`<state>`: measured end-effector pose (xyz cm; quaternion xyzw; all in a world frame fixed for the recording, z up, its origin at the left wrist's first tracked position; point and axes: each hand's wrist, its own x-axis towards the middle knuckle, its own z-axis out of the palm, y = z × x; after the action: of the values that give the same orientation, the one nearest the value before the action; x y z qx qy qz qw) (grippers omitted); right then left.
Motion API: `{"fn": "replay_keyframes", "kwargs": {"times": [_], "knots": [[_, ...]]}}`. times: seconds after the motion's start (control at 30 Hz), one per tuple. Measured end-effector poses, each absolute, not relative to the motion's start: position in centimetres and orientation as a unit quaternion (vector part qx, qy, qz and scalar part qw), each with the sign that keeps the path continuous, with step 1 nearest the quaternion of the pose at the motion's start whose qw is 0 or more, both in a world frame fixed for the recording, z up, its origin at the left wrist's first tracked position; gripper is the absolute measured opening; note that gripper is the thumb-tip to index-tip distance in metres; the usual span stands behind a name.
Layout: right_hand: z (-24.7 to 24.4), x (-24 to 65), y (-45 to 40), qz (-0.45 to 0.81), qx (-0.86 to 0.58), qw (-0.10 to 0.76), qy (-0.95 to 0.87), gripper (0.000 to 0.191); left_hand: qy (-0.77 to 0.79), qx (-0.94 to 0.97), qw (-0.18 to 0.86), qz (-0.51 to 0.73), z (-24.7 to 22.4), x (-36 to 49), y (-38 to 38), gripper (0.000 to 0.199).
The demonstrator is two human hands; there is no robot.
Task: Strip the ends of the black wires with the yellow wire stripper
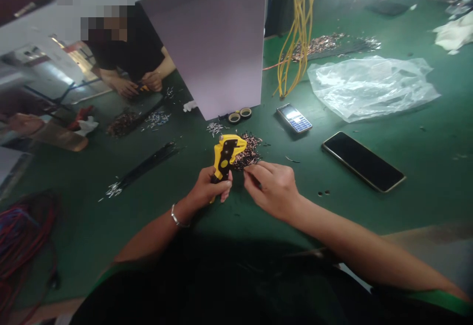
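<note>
My left hand (212,186) is closed round the handle of a yellow and black wire stripper (226,155), its jaws pointing up and to the right. Just right of it, my right hand (275,184) has thumb and forefinger pinched together at the near edge of a pile of short black wires with copper ends (248,151). Whatever sits in that pinch is too small to make out. Behind the stripper lies a small heap of white-silver bits (215,128).
A keypad phone (294,118), a smartphone (364,161) and a clear plastic bag (369,88) lie to the right. Yellow cables (295,34) hang beside a pale panel (221,44). Black wires (148,164) lie left, red cables (25,236) nearer. Across the table, a person's hands (127,87) are working.
</note>
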<state>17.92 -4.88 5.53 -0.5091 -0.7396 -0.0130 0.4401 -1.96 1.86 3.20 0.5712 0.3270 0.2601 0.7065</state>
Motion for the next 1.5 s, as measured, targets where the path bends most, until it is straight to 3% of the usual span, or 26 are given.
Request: {"fn": "replay_keyframes", "kwargs": {"times": [0.17,0.37,0.8,1.5], "knots": [[5.8,19.4,-4.2,0.155,-0.544,0.503,-0.654,0.021,0.219,0.491,0.816,0.211,3.4,-2.1,2.9,0.030],[7.0,21.0,-3.0,0.317,-0.590,0.525,-0.525,0.016,0.172,0.444,0.863,0.169,3.7,-2.1,3.4,0.039],[7.0,21.1,-2.8,0.406,-0.555,0.529,-0.497,0.015,0.150,0.422,0.884,0.133,4.2,-2.1,2.8,0.039],[7.0,21.0,-2.9,0.387,-0.572,0.519,-0.503,0.016,0.148,0.445,0.872,0.138,3.4,-2.5,2.7,0.035]]}}
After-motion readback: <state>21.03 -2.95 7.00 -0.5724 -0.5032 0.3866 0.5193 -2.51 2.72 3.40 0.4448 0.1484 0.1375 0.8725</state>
